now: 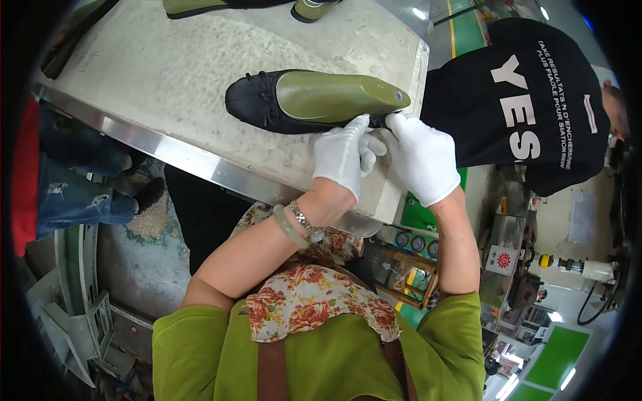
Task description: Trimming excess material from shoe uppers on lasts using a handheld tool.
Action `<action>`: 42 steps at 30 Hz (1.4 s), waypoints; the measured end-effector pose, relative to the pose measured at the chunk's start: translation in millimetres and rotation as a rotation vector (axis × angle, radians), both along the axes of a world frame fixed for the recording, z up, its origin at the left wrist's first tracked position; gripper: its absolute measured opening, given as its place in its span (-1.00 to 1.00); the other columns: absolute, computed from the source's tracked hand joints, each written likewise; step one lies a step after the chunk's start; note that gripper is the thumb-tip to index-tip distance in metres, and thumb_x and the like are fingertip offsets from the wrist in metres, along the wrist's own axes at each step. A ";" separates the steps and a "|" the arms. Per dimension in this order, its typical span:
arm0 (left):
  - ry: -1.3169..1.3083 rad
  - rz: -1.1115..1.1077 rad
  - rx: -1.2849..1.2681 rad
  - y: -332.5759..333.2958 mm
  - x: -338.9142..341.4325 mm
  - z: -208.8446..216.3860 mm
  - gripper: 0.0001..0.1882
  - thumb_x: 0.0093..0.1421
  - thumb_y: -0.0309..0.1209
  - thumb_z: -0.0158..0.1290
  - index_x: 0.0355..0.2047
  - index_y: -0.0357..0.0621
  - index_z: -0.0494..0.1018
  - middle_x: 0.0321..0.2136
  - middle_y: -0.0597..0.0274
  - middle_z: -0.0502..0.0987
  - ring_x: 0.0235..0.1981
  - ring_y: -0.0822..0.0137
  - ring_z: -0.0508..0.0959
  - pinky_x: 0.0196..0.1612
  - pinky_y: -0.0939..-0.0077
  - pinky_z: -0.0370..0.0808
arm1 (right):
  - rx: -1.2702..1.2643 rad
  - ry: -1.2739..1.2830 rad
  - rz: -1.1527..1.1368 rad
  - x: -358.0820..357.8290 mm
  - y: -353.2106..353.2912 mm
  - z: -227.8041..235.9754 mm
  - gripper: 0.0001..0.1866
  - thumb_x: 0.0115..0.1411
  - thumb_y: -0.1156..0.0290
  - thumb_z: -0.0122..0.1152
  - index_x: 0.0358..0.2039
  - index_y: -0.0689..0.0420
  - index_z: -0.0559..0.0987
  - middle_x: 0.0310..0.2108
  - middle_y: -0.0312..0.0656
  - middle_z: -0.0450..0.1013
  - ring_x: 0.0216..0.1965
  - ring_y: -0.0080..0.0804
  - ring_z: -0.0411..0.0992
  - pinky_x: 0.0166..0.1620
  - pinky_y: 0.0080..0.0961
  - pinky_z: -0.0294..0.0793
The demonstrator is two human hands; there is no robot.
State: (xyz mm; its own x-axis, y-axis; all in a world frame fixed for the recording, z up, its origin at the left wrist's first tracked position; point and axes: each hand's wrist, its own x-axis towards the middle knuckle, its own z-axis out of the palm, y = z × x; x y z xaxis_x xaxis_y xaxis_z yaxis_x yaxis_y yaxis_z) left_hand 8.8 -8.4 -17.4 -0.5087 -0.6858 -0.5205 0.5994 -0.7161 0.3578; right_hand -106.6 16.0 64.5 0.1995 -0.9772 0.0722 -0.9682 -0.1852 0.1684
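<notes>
A black ballet flat (253, 101) with a small bow lies on the pale worktop, toe to the left. An olive-green shoe last (328, 93) fills it, its bare heel end pointing right. My left hand (340, 155), in a white glove, has its fingers closed at the shoe's near side, close to the heel. In a matching glove, my right hand (422, 159) pinches the black edge by the heel. The two hands nearly meet there, and my fingers partly hide the edge between them.
More olive lasts with black shoes (200, 5) stand at the worktop's far edge. Metal trim (200, 160) runs along the near side of the worktop (167, 73). A person in a black shirt (495, 100) is close on the right; another in jeans (87, 190) stands left.
</notes>
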 end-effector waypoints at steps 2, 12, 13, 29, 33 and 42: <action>0.001 0.006 -0.007 1.5 -0.1 0.0 -0.79 0.32 -0.30 0.00 -0.32 -0.20 0.42 -0.62 0.14 0.52 -0.78 0.50 0.30 -0.69 0.60 0.17 | 0.023 0.011 -0.009 -2.4 3.1 -2.5 -0.86 0.12 0.37 0.22 -0.30 0.08 0.54 -0.45 -0.10 0.48 -0.43 -0.10 0.50 -0.41 -0.30 0.49; 0.012 0.049 -0.056 1.7 2.6 -1.7 -0.82 0.30 -0.32 0.01 -0.38 -0.17 0.42 -0.65 0.15 0.51 -0.80 0.50 0.31 -0.74 0.58 0.15 | -0.197 -0.557 -0.238 -16.1 20.9 -3.7 -0.86 0.15 0.38 0.25 -0.36 0.20 0.57 -0.47 0.00 0.49 -0.45 -0.07 0.49 -0.37 -0.37 0.45; 0.006 0.058 -0.068 -1.1 4.0 -1.8 -0.82 0.28 -0.32 0.03 -0.39 -0.17 0.43 -0.66 0.15 0.51 -0.81 0.48 0.31 -0.76 0.58 0.14 | -0.180 -0.599 -0.280 -17.6 25.3 -3.2 -0.86 0.16 0.44 0.24 -0.31 0.23 0.57 -0.48 -0.10 0.51 -0.45 -0.39 0.42 -0.35 -0.50 0.43; -1.189 0.372 -1.016 -177.0 161.7 47.9 -0.66 0.24 -0.22 0.06 -0.43 -0.31 0.56 -0.67 0.18 0.51 -0.64 0.46 0.47 -0.49 0.54 0.39 | -0.275 -0.761 -0.379 -26.9 37.2 -89.2 -0.76 0.08 0.41 0.32 -0.24 0.23 0.60 -0.36 0.01 0.56 -0.32 -0.16 0.57 -0.25 -0.41 0.51; -1.797 0.338 -1.710 -228.4 82.8 78.0 -0.82 0.18 -0.40 -0.04 -0.27 -0.15 0.52 -0.34 -0.01 0.58 -0.26 -0.03 0.57 -0.18 0.13 0.50 | -0.259 -0.691 -0.367 -24.7 35.6 -85.0 -0.75 0.08 0.38 0.32 -0.22 0.20 0.59 -0.36 -0.01 0.55 -0.33 -0.11 0.55 -0.25 -0.39 0.52; -2.558 -0.374 -1.825 -299.2 -5.9 59.4 -0.80 0.17 -0.39 -0.02 -0.25 -0.08 0.55 -0.33 0.23 0.59 -0.19 0.24 0.55 -0.18 0.29 0.36 | -0.308 -0.671 -0.320 -26.5 33.6 -88.8 -0.73 0.04 0.43 0.35 -0.21 0.14 0.58 -0.36 -0.06 0.53 -0.33 -0.12 0.53 -0.29 -0.35 0.52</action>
